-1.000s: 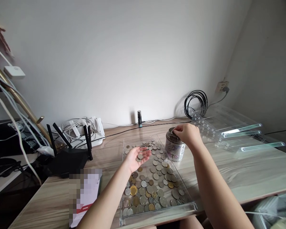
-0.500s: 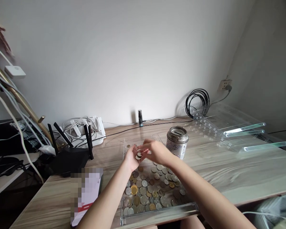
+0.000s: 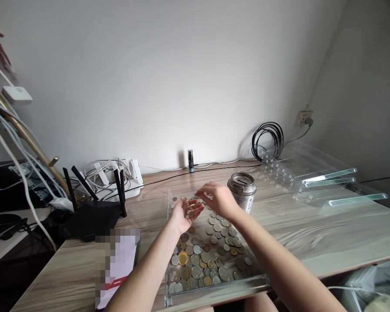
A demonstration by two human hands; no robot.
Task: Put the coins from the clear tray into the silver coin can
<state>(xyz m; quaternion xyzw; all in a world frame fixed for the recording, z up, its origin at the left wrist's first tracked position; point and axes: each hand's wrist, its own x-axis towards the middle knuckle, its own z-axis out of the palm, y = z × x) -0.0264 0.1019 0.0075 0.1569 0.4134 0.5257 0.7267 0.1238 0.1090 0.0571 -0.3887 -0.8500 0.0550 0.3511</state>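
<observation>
My left hand (image 3: 184, 213) is held palm up over a clear acrylic tray (image 3: 214, 288), fingers spread, with a few coins lying in the palm. My right hand (image 3: 216, 199) hovers just right of it, fingers pinched together; I cannot make out what they hold. Several loose coins (image 3: 208, 255), silver and gold coloured, cover the tray floor. A metal coin tin (image 3: 242, 190) with a slotted lid stands upright just past the tray's far right corner, close to my right hand.
A black router (image 3: 94, 214) with antennas and a white power strip (image 3: 117, 177) with cables sit at the left. A blurred paper (image 3: 117, 264) lies near the front edge. Clear acrylic trays (image 3: 315, 177) are stacked at the right, a coiled black cable (image 3: 268, 138) behind them.
My right hand left the top of the tin, came to the coins in my left palm, and has now lifted slightly away toward the tin. My left hand stayed in place.
</observation>
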